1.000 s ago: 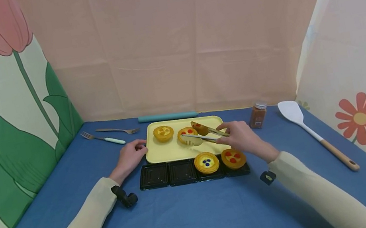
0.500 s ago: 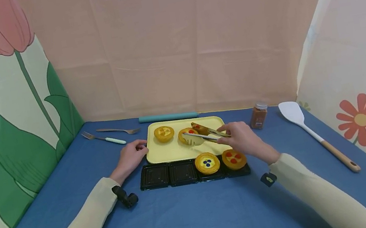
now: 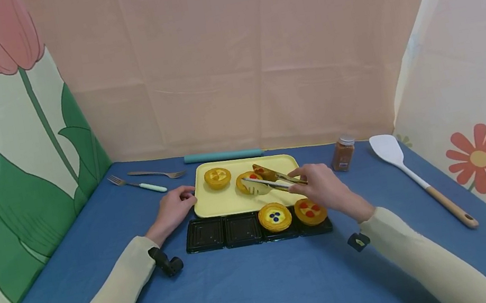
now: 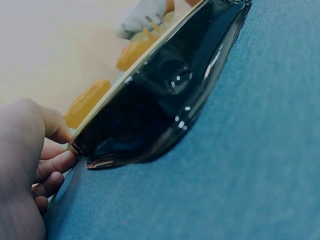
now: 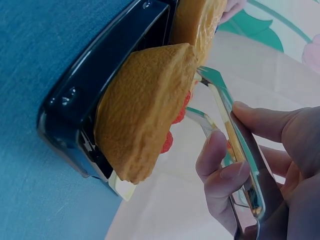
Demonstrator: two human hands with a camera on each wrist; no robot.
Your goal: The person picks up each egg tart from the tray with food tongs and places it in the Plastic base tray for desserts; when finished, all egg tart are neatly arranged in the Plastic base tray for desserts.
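In the head view, the right hand [image 3: 323,183] is gripping the tongs [image 3: 272,173], right of the frame's centre. The tong arms are standing partly apart, and the middle tart [image 3: 242,185] is lying between their ends on the yellow tray [image 3: 228,205]; whether both ends are touching it cannot be told. The right wrist view is adding grip detail at lower right: the thumb is pressing one tong arm, and fingers are bearing on the other. It is also exposing the plain side of the red-topped tart [image 5: 142,110], which is sitting in the black container [image 3: 203,233].

In the head view, the left hand [image 3: 176,206] is meeting the tray's left edge, left of centre. The left wrist view is resolving the contact: at lower left, thumb and fingers are pinching the tray's corner, with little gap between them.

Only the head view is showing the spice jar [image 3: 342,153] right of centre, the white spatula [image 3: 387,149] farther right, and the green-handled fork [image 3: 152,186] left of centre.
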